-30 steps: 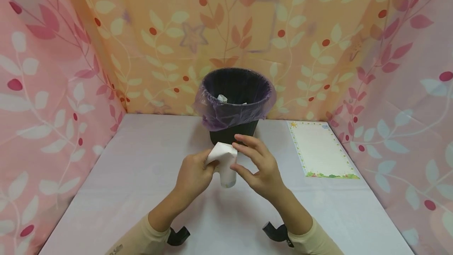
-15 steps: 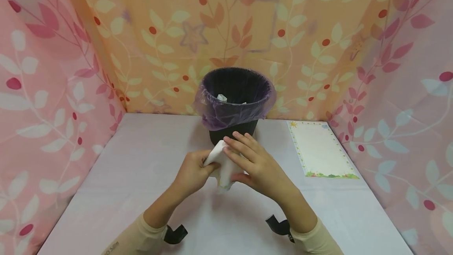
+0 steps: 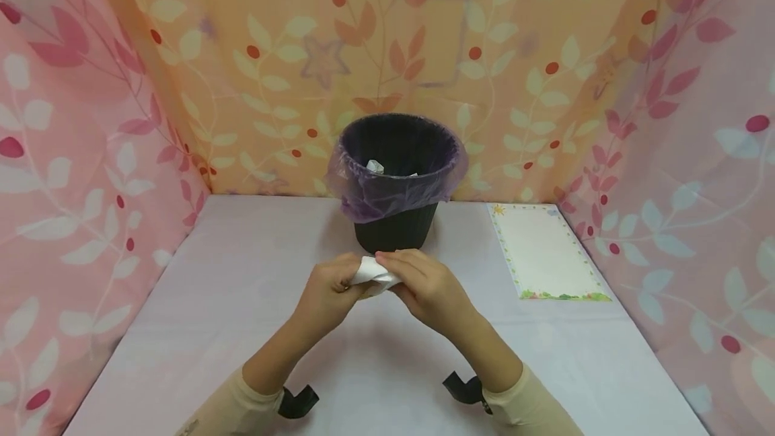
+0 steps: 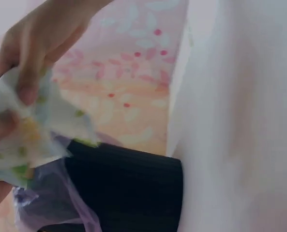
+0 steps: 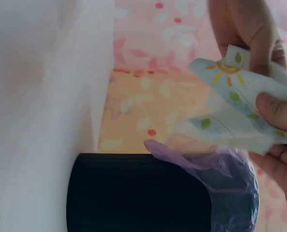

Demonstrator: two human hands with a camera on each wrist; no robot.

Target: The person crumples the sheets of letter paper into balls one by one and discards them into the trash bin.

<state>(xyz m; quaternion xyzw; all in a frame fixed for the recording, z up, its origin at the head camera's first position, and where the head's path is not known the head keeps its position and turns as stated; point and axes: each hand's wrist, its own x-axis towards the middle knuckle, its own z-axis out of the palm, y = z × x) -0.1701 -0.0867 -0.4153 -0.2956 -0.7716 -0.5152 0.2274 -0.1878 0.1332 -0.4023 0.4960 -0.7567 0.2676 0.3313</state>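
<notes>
Between both hands is a crumpled sheet of paper [image 3: 371,276], white on one side. Its printed side shows in the right wrist view, where the folded paper [image 5: 235,101] bears a sun, green leaves and a pale blue border. My left hand [image 3: 329,291] grips one side of it. From the other side, my right hand [image 3: 432,291] holds it with curled fingers and thumb. Both hands are just in front of a black bin [image 3: 396,229] with a purple bag [image 3: 387,200] folded over its rim. The left wrist view shows the paper [image 4: 41,125] blurred.
Crumpled white paper [image 3: 375,167] lies inside the bin. A flat sheet [image 3: 551,254] with a decorated border rests on the white table [image 3: 254,241] at the right. Patterned cloth [image 3: 290,73] hangs behind and at both sides.
The right hand has gone from spread fingers against the paper to gripping it. The paper has been squeezed from a longer hanging shape into a smaller bundle.
</notes>
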